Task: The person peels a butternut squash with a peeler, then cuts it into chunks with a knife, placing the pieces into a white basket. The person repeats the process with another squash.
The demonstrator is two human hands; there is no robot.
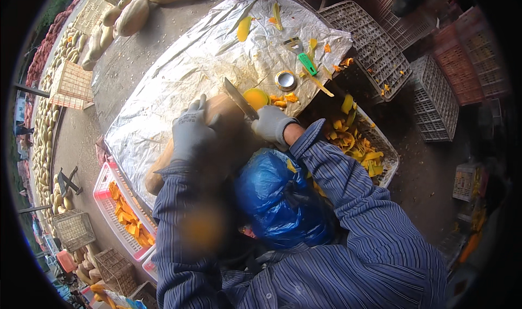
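A long tan squash (222,107) lies on the white plastic sheet (171,76). My left hand (191,129), in a grey glove, rests on top of it with the fingers spread. My gloved right hand (271,123) is closed around the handle of a knife (240,99), whose blade lies across the squash near its end. A round yellow-orange piece (257,98) sits just beyond the blade. Orange scraps (284,99), a round metal lid or ring (285,80) and a green-handled peeler (306,62) are farther right. A blurred spot hides part of the area below my left hand.
A crate of peels (367,150) stands to the right, and a pink-and-white crate of orange pieces (126,215) at the lower left. A blue plastic bag (281,203) covers my lap area. Whole squashes (132,15) lie at the upper left; stacked crates (434,99) stand right.
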